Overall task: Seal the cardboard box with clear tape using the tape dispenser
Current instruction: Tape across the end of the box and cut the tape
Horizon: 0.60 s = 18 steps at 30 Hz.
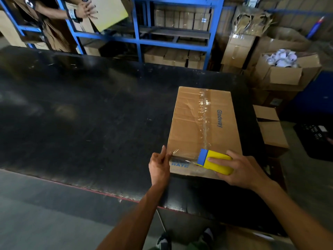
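A closed brown cardboard box lies flat on the black table, with a wrinkled strip of clear tape running along its top seam. My right hand grips the yellow and blue tape dispenser at the box's near edge. From the dispenser a stretch of clear tape runs left across the near edge. My left hand pinches the free end of that tape at the box's near left corner.
Blue metal shelving with stacked cartons stands behind the table. Another person's hand holds a flat carton at the far left. Open boxes with white items and more cartons stand to the right. The table's near edge has a red trim.
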{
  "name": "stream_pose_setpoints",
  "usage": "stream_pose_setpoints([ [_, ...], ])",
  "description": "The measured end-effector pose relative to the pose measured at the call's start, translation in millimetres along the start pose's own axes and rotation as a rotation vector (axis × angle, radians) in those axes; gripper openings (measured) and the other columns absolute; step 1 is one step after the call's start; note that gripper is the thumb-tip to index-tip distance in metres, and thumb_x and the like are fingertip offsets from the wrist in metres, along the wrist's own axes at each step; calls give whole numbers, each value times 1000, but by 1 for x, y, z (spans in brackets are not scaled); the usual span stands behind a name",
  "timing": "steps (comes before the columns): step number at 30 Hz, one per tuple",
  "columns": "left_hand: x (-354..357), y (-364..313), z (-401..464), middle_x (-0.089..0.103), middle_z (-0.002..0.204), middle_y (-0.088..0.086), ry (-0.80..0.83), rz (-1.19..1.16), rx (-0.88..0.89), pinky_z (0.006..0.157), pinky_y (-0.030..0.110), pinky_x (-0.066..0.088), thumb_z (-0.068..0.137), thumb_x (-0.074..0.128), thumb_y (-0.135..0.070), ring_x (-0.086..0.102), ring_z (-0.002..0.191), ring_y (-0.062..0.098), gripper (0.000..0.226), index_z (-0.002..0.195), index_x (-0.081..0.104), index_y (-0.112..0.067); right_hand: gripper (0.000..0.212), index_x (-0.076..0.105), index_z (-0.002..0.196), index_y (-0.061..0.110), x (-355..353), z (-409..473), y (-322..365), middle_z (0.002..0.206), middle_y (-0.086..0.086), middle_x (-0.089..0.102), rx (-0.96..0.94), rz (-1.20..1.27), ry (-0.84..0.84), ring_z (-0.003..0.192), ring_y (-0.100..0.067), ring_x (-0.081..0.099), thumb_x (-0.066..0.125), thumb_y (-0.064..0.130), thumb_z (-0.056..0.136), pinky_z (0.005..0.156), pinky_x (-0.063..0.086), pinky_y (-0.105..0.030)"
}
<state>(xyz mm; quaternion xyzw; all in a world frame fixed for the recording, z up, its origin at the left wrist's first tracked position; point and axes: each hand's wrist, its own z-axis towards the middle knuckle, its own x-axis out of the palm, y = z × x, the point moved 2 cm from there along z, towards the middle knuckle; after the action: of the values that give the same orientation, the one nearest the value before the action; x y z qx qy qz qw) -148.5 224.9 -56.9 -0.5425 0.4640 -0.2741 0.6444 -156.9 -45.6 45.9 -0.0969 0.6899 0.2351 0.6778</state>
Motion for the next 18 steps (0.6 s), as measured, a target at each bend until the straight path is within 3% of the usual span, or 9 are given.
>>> stream_pose_setpoints([
  [3,-8,9,11,54,90,8,56,200,110,72,33,46,88,71,-43,56,80,20,81,154,33,-16,58,57,124,54,1,0,0,82,5,49,16,6,27,57,-22,59,68,59,68,47,50,-30],
  [5,-16,14,23,54,93,7,43,330,250,71,38,50,83,70,-56,55,79,23,100,157,21,-10,59,59,123,53,3,0,-1,84,5,49,20,-4,39,59,-22,60,73,57,66,48,50,-29],
  [8,-28,6,32,59,120,16,40,581,769,85,44,50,88,62,-57,57,102,30,85,151,35,-6,58,60,123,54,3,0,0,84,5,50,20,-27,58,59,-23,61,72,57,66,48,49,-29],
  [11,-21,-21,35,41,155,17,262,636,1207,114,54,33,96,63,-40,39,142,33,64,149,43,-10,58,59,123,54,3,0,1,84,3,52,27,-26,55,59,-24,61,70,58,66,48,50,-31],
  [13,-5,-25,40,32,161,11,420,741,1414,121,52,24,101,55,-32,28,149,29,58,152,37,-12,61,56,125,55,4,0,-1,85,2,53,20,-39,51,60,-25,62,72,57,65,49,51,-31],
  [15,1,-12,50,28,162,9,547,852,1469,120,50,26,103,48,-29,24,151,26,58,154,31,-10,65,54,126,55,5,0,-2,87,2,54,14,-49,61,61,-25,63,75,56,65,50,51,-31],
  [18,-12,8,64,26,163,7,663,844,1299,118,48,31,105,38,-34,23,151,21,57,155,29,-10,64,56,125,55,6,1,2,86,3,55,-1,-63,72,60,-25,62,75,54,63,49,51,-30],
])
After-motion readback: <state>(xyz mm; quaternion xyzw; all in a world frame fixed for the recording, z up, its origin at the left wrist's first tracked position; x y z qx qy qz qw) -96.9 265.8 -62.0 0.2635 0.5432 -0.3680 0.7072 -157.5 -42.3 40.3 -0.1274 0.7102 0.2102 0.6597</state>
